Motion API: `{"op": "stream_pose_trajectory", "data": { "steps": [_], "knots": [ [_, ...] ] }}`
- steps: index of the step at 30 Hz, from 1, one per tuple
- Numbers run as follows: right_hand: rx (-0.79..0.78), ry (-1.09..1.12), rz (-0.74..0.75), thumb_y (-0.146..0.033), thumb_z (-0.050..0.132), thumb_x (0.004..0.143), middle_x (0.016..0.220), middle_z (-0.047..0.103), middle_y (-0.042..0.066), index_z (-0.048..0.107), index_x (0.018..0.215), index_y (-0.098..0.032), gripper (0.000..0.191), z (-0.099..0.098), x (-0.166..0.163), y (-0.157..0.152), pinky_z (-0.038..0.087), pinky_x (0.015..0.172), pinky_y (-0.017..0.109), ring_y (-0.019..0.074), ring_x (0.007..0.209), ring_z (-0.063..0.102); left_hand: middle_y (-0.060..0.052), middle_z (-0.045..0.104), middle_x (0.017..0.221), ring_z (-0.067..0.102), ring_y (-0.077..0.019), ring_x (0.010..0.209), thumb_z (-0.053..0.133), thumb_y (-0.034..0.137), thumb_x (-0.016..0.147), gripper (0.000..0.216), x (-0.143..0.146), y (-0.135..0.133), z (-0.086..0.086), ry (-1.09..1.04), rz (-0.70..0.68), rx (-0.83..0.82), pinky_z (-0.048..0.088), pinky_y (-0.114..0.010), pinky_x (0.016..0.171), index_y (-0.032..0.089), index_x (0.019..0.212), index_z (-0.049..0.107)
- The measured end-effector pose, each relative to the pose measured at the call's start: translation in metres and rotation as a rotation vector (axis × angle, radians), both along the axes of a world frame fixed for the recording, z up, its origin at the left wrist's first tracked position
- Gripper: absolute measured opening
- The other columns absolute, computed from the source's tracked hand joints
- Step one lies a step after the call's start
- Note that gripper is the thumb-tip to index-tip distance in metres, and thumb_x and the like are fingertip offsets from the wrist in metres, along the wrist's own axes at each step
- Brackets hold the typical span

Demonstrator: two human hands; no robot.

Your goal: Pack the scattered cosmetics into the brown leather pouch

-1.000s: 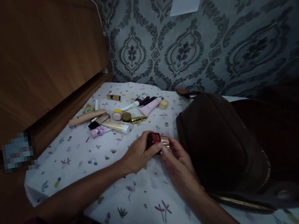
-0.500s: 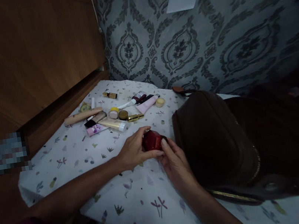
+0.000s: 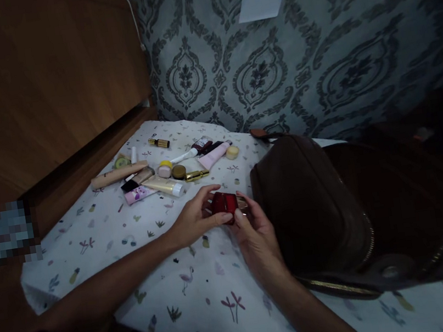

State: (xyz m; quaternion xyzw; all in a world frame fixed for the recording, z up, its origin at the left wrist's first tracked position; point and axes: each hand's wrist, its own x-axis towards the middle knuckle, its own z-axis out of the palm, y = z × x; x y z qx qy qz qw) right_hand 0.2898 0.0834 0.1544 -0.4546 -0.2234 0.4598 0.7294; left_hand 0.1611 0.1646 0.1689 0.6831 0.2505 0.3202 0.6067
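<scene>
A red, glossy perfume bottle [image 3: 224, 202] with a shiny cap is held between both hands, above the patterned tablecloth [image 3: 210, 312]. My left hand [image 3: 196, 217] grips its left end, thumb along the near side and fingers over the far side. Around the cap end on the right, my right hand [image 3: 258, 236] is closed, its thumb pressing near the join. Fingers cover part of the bottle. Just right of my right hand stands a dark brown leather bag [image 3: 305, 198] with a gold zip.
Beyond the hands lies a spread of cosmetics: a cream tube [image 3: 165, 185], a pink tube [image 3: 215, 156], a gold lipstick [image 3: 197, 175], a brown-lidded jar [image 3: 179, 172] and several others. A wooden cabinet [image 3: 47, 86] borders the left; the patterned wall [image 3: 211, 40] rises behind.
The bottle has turned in my hands, so more of its shiny cap shows beside the right fingers. The whole view has shifted slightly.
</scene>
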Motion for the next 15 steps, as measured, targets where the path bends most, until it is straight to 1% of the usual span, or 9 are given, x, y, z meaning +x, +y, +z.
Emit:
{"op": "stream_pose_trajectory", "data": {
  "steps": [2, 4, 7, 9, 12, 15],
  "knots": [
    [0.006, 0.022, 0.016, -0.047, 0.085, 0.07, 0.121, 0.071, 0.004, 0.069, 0.113, -0.028, 0.049, 0.0034, -0.0007, 0.0, 0.051, 0.104, 0.042, 0.0227, 0.115, 0.065, -0.01, 0.061, 0.121, 0.064, -0.0214, 0.102, 0.083, 0.042, 0.074, 0.072, 0.0001, 0.0008, -0.002, 0.008, 0.034, 0.024, 0.052, -0.034, 0.089, 0.02, 0.134, 0.049],
    [0.011, 0.035, 0.047, -0.05, 0.084, 0.071, 0.119, 0.072, 0.005, 0.071, 0.106, -0.026, 0.045, 0.0055, -0.0014, 0.0002, 0.053, 0.101, 0.042, 0.0241, 0.115, 0.065, -0.011, 0.061, 0.123, 0.063, -0.0235, 0.108, 0.085, 0.04, 0.071, 0.073, -0.0005, 0.0022, -0.003, 0.016, 0.057, 0.1, 0.051, -0.035, 0.092, 0.02, 0.132, 0.051],
    [0.004, 0.079, 0.103, -0.048, 0.084, 0.071, 0.115, 0.073, 0.006, 0.071, 0.103, -0.024, 0.043, 0.005, -0.002, 0.0003, 0.057, 0.094, 0.041, 0.0252, 0.112, 0.067, -0.011, 0.063, 0.125, 0.06, -0.0264, 0.114, 0.086, 0.04, 0.07, 0.069, -0.0023, 0.0053, -0.0031, 0.017, 0.056, 0.228, 0.052, -0.036, 0.093, 0.021, 0.129, 0.054],
    [0.001, 0.11, 0.111, -0.046, 0.084, 0.071, 0.113, 0.074, 0.006, 0.07, 0.104, -0.023, 0.042, 0.0033, -0.0019, 0.0, 0.058, 0.091, 0.04, 0.0243, 0.109, 0.068, -0.01, 0.063, 0.124, 0.06, -0.0266, 0.115, 0.086, 0.039, 0.071, 0.067, -0.0035, 0.0072, -0.0028, 0.021, 0.038, 0.276, 0.052, -0.037, 0.094, 0.021, 0.128, 0.056],
    [0.007, 0.11, 0.094, -0.042, 0.084, 0.072, 0.113, 0.073, 0.004, 0.069, 0.105, -0.024, 0.04, 0.001, -0.001, -0.0007, 0.058, 0.09, 0.037, 0.0221, 0.106, 0.068, -0.011, 0.061, 0.129, 0.058, -0.0272, 0.12, 0.085, 0.04, 0.073, 0.066, -0.0039, 0.009, -0.0023, -0.017, -0.006, 0.255, 0.051, -0.038, 0.098, 0.022, 0.13, 0.057],
    [0.025, 0.085, 0.043, -0.039, 0.087, 0.07, 0.113, 0.072, 0.002, 0.067, 0.108, -0.027, 0.045, -0.0009, 0.0002, -0.0008, 0.059, 0.087, 0.036, 0.0205, 0.105, 0.068, -0.012, 0.06, 0.132, 0.057, -0.0278, 0.124, 0.078, 0.047, 0.08, 0.058, -0.0025, 0.0103, -0.0018, -0.108, -0.03, 0.132, 0.05, -0.038, 0.101, 0.021, 0.129, 0.061]
  ]
}}
